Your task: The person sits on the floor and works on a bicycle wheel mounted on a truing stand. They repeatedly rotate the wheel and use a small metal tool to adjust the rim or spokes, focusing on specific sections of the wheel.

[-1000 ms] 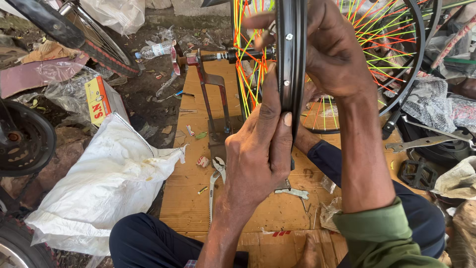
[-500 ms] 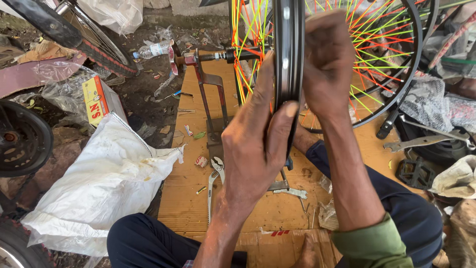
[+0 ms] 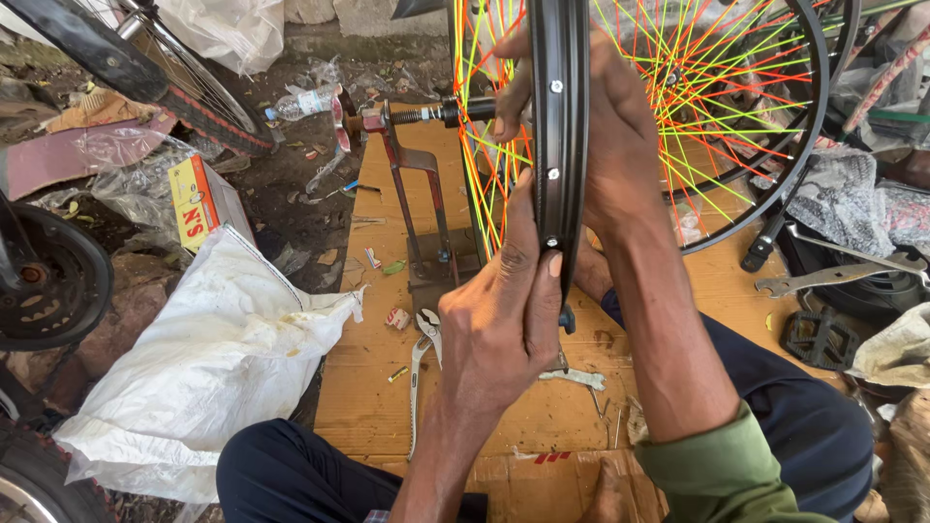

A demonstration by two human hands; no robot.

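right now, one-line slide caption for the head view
Both hands, left hand and right hand, grip a black wheel rim mounted on a stand.

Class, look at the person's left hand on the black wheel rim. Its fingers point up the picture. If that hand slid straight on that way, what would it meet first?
Probably the right hand, which clasps the same rim just above the left hand. Only bare rim shows between them; depth is hard to judge from this view.

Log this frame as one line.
left hand: gripping black wheel rim | right hand: gripping rim higher up | wheel: upright on truing stand | pliers: on cardboard
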